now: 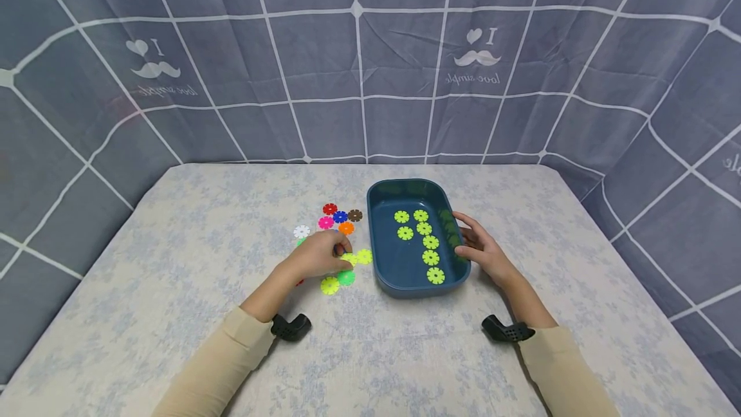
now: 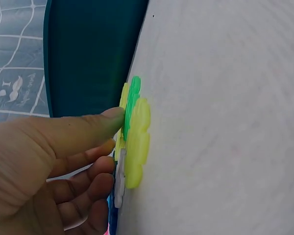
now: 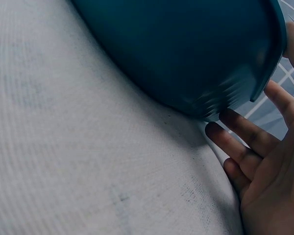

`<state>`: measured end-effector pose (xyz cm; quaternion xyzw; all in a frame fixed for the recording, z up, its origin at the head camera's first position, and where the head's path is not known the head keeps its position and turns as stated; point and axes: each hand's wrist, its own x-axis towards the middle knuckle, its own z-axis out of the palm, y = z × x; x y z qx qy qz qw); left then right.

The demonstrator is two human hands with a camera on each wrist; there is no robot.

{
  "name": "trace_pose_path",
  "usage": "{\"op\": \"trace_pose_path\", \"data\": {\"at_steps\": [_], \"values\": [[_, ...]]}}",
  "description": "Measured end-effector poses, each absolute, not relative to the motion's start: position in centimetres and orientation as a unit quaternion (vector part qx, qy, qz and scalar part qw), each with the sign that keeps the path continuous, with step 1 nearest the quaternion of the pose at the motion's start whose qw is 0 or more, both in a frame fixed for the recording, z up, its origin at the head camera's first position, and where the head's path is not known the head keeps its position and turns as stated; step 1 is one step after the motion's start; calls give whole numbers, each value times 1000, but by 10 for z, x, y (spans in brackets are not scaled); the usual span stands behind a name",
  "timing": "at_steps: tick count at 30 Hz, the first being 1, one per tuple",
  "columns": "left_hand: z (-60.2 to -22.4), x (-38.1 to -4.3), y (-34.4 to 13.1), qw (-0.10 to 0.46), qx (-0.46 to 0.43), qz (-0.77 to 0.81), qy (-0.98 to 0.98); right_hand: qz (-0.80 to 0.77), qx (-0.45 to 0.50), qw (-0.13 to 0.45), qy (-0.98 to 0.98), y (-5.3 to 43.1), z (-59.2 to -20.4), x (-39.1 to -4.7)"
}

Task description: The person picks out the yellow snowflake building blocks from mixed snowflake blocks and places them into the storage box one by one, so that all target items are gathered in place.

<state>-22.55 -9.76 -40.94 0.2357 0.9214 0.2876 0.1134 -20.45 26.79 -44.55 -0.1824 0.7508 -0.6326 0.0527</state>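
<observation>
My left hand [image 1: 320, 255] is low over a loose group of flower-shaped plastic discs, pinching at a yellow disc [image 1: 349, 259] between thumb and index finger. In the left wrist view the thumb lies against the edges of a green disc [image 2: 132, 110] and a yellow one, with the other fingers curled below. My right hand [image 1: 485, 254] rests at the right side of a dark blue-green bin [image 1: 399, 272], its extended fingers against the outer wall and the thumb by the rim. Several yellow-green discs [image 1: 431, 257] lie flat inside the bin.
Around the left hand lie red [image 1: 330, 209], blue [image 1: 339, 217], brown [image 1: 355, 215], orange [image 1: 346, 228], pink [image 1: 326, 222] and white [image 1: 301, 231] discs. Another yellow disc [image 1: 364, 256] sits close to the bin's left wall. A grey checked curtain [image 1: 399, 82] stands behind the table.
</observation>
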Motion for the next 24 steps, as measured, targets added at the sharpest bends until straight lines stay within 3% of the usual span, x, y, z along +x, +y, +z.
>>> {"op": "trace_pose_path", "data": {"at_steps": [24], "values": [[-413, -226, -101, 119, 214, 321, 915, -638, -184, 58, 745, 269, -445, -205]]}}
